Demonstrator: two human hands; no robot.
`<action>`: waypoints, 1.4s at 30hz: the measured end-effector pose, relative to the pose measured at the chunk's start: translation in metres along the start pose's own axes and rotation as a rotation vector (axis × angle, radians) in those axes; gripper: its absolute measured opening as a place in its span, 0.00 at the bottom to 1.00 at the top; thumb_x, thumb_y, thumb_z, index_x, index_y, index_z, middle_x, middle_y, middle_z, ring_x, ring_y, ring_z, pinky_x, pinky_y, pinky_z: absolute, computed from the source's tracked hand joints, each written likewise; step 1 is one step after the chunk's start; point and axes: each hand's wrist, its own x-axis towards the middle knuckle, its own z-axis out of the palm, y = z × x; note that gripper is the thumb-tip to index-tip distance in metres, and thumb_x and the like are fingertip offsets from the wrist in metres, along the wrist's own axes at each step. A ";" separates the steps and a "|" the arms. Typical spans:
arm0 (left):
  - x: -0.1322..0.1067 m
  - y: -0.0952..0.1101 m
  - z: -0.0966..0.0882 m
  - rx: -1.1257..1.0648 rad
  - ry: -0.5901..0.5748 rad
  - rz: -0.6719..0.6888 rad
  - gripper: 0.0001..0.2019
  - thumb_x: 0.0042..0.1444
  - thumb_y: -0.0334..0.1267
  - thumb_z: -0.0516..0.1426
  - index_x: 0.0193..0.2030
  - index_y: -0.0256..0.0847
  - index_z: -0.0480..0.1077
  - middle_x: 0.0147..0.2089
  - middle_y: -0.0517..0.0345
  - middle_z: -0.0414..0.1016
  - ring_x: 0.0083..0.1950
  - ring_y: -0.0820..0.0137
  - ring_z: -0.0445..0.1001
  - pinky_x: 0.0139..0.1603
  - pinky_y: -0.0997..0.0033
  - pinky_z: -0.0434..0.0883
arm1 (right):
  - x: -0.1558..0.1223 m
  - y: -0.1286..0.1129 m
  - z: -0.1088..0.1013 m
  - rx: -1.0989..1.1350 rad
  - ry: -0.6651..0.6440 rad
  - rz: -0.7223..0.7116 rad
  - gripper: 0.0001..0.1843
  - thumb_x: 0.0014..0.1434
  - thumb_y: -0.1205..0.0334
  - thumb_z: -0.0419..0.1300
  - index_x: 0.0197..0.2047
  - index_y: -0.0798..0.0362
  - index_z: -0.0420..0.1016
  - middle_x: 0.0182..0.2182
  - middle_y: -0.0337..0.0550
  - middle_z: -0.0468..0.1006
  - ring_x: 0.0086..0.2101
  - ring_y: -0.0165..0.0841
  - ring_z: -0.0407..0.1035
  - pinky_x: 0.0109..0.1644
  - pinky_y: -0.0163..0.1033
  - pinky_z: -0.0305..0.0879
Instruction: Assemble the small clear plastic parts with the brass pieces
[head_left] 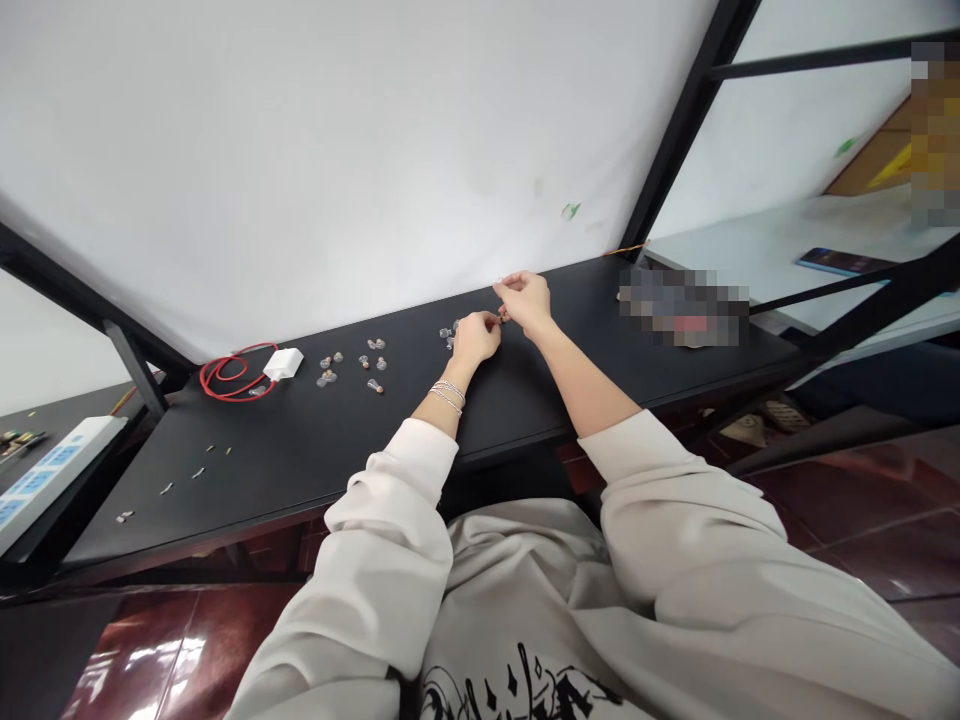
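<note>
Black, smooth worktop [300, 440]: clear, rounded little pieces with brownish ends [376, 386] lie scattered left of centre. The left hand [478, 340] appears to pinch a small brownish piece [504, 316] at its fingertips; the right hand [525, 300] curls just beside, whether gripping anything I cannot tell. Pieces look light, slick, perhaps brittle: best taken gently by the brownish end.

Black tabletop [277, 460] with small clear pieces [376, 386], red cable [238, 398], white block [283, 364], tiny pale slivers [166, 489]
</note>
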 end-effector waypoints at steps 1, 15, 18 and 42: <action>0.001 -0.001 0.000 0.009 0.002 0.001 0.07 0.58 0.29 0.61 0.40 0.41 0.80 0.45 0.49 0.83 0.49 0.58 0.80 0.55 0.61 0.72 | -0.001 -0.001 0.000 0.008 0.002 0.002 0.07 0.58 0.63 0.66 0.40 0.53 0.74 0.34 0.46 0.78 0.25 0.31 0.73 0.23 0.35 0.73; 0.018 -0.016 0.004 -0.014 0.101 0.043 0.14 0.51 0.21 0.58 0.44 0.37 0.76 0.41 0.49 0.81 0.44 0.64 0.78 0.52 0.65 0.73 | -0.001 -0.001 -0.001 0.053 0.048 0.014 0.05 0.59 0.63 0.65 0.37 0.53 0.73 0.35 0.46 0.80 0.23 0.29 0.73 0.19 0.31 0.69; 0.021 -0.020 0.005 -0.034 0.108 0.076 0.15 0.51 0.19 0.57 0.43 0.37 0.76 0.41 0.50 0.81 0.43 0.66 0.78 0.52 0.66 0.74 | -0.001 -0.003 -0.002 0.053 0.050 0.019 0.06 0.58 0.63 0.66 0.37 0.53 0.73 0.34 0.45 0.80 0.23 0.29 0.73 0.19 0.31 0.69; 0.012 0.000 -0.011 0.196 -0.015 0.221 0.16 0.59 0.22 0.54 0.49 0.40 0.77 0.51 0.44 0.79 0.53 0.57 0.78 0.57 0.61 0.71 | 0.008 0.008 0.000 -0.033 0.052 0.001 0.06 0.60 0.60 0.64 0.39 0.52 0.73 0.38 0.45 0.81 0.31 0.30 0.77 0.30 0.31 0.75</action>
